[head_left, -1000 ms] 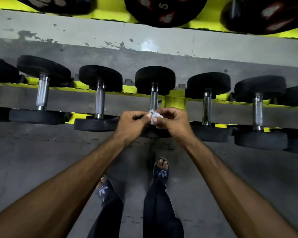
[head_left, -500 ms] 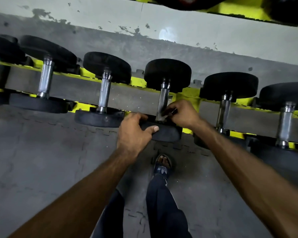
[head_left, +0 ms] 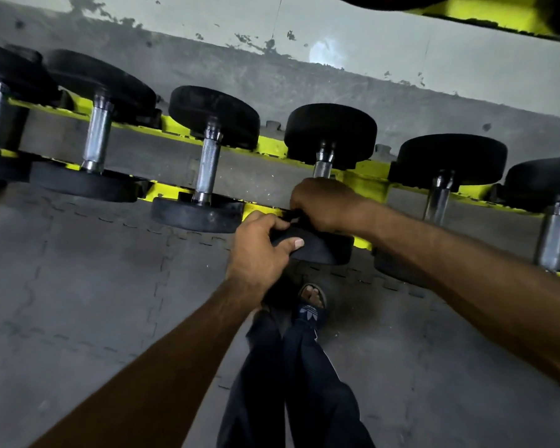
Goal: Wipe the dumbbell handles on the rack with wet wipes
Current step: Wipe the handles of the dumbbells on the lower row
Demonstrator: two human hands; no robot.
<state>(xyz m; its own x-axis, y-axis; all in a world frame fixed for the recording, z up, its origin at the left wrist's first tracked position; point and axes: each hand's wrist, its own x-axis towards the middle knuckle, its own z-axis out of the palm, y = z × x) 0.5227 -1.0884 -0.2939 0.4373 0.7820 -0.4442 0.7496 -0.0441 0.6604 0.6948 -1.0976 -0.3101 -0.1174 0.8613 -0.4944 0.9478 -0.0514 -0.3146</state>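
The right hand [head_left: 327, 205] is clenched round the steel handle [head_left: 322, 167] of one dumbbell [head_left: 330, 134] that lies across the yellow rack [head_left: 367, 181]. Its fingers wrap the lower part of the bar, and only a short bright length shows above the knuckles, running into the far black head. Whether a wipe sits under those fingers cannot be told, since the hand covers that part of the bar. Just below and to the left of this grip, the left hand [head_left: 257, 253] grasps the near head [head_left: 320, 248] of the same dumbbell, fingers curled over its top edge and the thumb [head_left: 295, 243] laid along its rim. The two hands almost touch. To the left of the grip the next dumbbell [head_left: 209, 166] lies on the rack with its knurled bar bare, and further ones line up beyond it. To the right of the grip another dumbbell [head_left: 450, 160] lies partly behind the right forearm. Beneath the hands are grey interlocking floor mats [head_left: 78, 286], a sandalled foot [head_left: 311, 302] and dark trouser legs [head_left: 304, 383].
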